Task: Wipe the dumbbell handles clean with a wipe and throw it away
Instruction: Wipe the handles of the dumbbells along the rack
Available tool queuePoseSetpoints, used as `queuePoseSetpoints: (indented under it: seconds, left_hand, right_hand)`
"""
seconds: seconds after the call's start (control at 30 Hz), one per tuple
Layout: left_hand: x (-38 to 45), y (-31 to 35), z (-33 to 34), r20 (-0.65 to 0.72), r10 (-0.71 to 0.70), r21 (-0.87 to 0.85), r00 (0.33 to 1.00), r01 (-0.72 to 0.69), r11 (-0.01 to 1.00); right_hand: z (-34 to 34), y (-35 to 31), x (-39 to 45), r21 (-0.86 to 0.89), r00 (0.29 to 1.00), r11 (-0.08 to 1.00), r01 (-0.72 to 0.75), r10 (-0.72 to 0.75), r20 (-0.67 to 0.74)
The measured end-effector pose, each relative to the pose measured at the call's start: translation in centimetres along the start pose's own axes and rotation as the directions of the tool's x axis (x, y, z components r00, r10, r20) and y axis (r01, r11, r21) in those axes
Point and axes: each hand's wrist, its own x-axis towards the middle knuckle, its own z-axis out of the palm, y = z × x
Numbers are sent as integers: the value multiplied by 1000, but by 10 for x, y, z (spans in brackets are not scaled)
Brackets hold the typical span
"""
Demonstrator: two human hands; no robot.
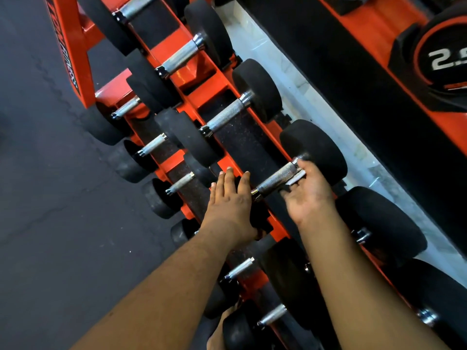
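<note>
- Our right hand (307, 195) cups under the knurled handle (276, 179) of a dumbbell on the orange rack's (199, 94) upper tier, its fingers pressing a small grey wipe (294, 178) against the metal, apparently to rub its underside.
- Our left hand (228, 200) lies flat, fingers straight and close together, on that dumbbell's near black head, likely to steady it.
- Other handles along the rack remain.

dumbbells (275, 179) in rows on rack (202, 79), floor (50, 198) left, hands (228, 198) over rack
</note>
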Motion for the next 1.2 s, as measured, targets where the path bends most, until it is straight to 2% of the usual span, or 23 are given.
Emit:
queuePoseSetpoints:
  seconds: [0.13, 0.27, 0.43, 0.63, 0.73, 0.87, 1.07, 1.2]
  left_hand:
    - [0, 1, -1, 7, 0, 3, 1000, 0, 1000]
    - [0, 1, -2, 7, -2, 4, 1000, 2, 1000]
    - [1, 0, -1, 24, -2, 4, 1000, 2, 1000]
    - [1, 1, 0, -2, -5, 16, 1000, 5, 1000]
    - [3, -1, 2, -4, -5, 20, 1000, 5, 1000]
    - [1, 1, 1, -7, -9, 15, 1000, 9, 1000]
    - [2, -1, 2, -6, -5, 11, 1000, 5, 1000]
    - [1, 0, 1, -2, -5, 20, 1000, 5, 1000]
  right_hand:
    - [5, -5, 5, -36, 1000, 999, -17, 17, 3]
    - [-1, -6, 3, -42, 995, 998, -47, 50, 90]
    - [1, -10, -5, -31, 998, 999, -16, 18, 57]
    - [-1, 1, -11, -125, 991, 992, -21, 37, 132]
    - [-4, 5, -13, -96, 992, 995, -24, 35, 120]
    - [4, 17, -14, -99, 992, 989, -107, 113, 59]
    - [-14, 21, -3, -139, 988, 985, -100, 115, 100]
    - [-11, 34, -7, -356, 966, 920, -162, 221, 131]
